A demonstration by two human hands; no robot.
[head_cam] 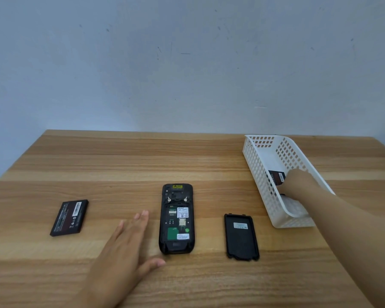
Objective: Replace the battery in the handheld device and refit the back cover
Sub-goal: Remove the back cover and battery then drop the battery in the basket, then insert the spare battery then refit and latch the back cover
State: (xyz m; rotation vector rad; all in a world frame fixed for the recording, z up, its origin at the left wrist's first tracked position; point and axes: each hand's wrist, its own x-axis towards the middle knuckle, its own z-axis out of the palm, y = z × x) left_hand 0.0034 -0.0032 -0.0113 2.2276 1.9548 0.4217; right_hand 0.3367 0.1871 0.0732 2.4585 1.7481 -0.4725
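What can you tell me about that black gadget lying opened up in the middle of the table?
The handheld device is a black, plastic-looking unit lying face down and flat on the wooden table, long axis pointing away from the person. Its back is uncovered and the battery bay is empty, showing white labels, a green patch, a yellow sticker near the top and two small metal latches. Nothing clearly touches it; the left hand rests just beside it.

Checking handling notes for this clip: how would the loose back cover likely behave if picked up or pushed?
The back cover looks like a thin moulded shell, so probably light and fairly stiff. It lies flat on the table, so a push would likely slide it, not tip it. Its small edge tabs may be fragile.
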